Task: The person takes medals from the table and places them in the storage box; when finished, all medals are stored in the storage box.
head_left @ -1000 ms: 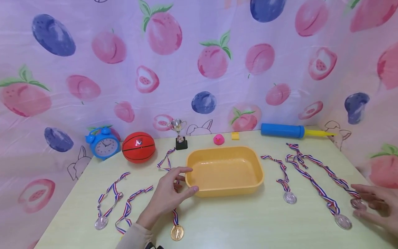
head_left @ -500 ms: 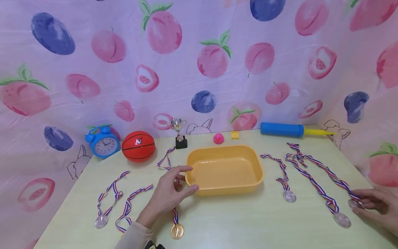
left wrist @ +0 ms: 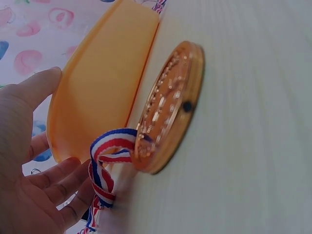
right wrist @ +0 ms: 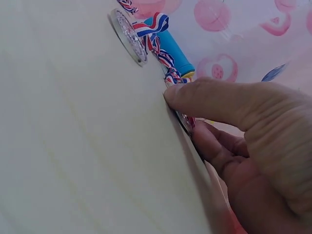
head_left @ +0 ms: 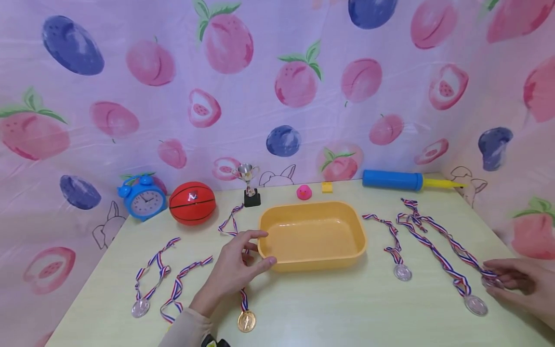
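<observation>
Looking down from the head view, the left hand [head_left: 236, 270] held the near-left corner of the yellow tub [head_left: 313, 236] mid-bench, while the right hand [head_left: 518, 284] pinched a silver medal [head_left: 492, 280] at the bench's right edge. The left wrist view showed that grip's fingers [left wrist: 29, 92] curled round the tub [left wrist: 97, 83], a gold medal [left wrist: 168, 107] lying just beside it. In the right wrist view, thumb and fingertips [right wrist: 204, 97] grasped the medal [right wrist: 186, 122] against the bench [right wrist: 73, 146].
</observation>
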Tool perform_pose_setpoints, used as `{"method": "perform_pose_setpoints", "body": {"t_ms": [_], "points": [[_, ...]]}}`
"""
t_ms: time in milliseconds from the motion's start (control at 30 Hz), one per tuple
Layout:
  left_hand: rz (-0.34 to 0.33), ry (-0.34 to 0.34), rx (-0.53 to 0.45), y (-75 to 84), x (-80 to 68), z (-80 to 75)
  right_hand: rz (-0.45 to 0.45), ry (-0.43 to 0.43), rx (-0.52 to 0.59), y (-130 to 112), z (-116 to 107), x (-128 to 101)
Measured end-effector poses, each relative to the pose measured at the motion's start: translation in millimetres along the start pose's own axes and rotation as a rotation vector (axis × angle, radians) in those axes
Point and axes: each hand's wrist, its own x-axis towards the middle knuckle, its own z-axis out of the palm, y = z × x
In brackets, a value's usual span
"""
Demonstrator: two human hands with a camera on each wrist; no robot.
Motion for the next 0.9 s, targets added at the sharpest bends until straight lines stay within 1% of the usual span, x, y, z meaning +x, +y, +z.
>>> {"method": "perform_pose_setpoints", "body": {"t_ms": [167, 367, 467, 600, 833, 900], "points": [[-0.012, -0.002, 0.001, 0.0, -0.2, -0.1, 0.049, 0.000, -0.004, 0.3, 0.4, 1.9], [-0.008, -0.001, -0.001, 0.4, 0.0, -0.8, 0.082, -0.045, -0.112, 3.6, -3.3, 5.3], [-0.003, -0.002, -0.003, 0.2, 0.3, -0.9, 0.076, -0.067, -0.143, 1.0, -5.7, 7.6], [-0.004, -0.002, -0.004, -0.1, 0.4, -0.9, 0.045, -0.080, -0.115, -5.6, -6.5, 8.4], [-0.006, -0.005, -0.005, -1.7, 0.8, -0.2, 0.049, -0.092, -0.141, -7.9, -5.1, 6.7], [-0.008, -0.007, -0.005, -2.0, 0.9, 0.0, 0.041, -0.081, -0.109, -6.8, -4.0, 5.2]]}}
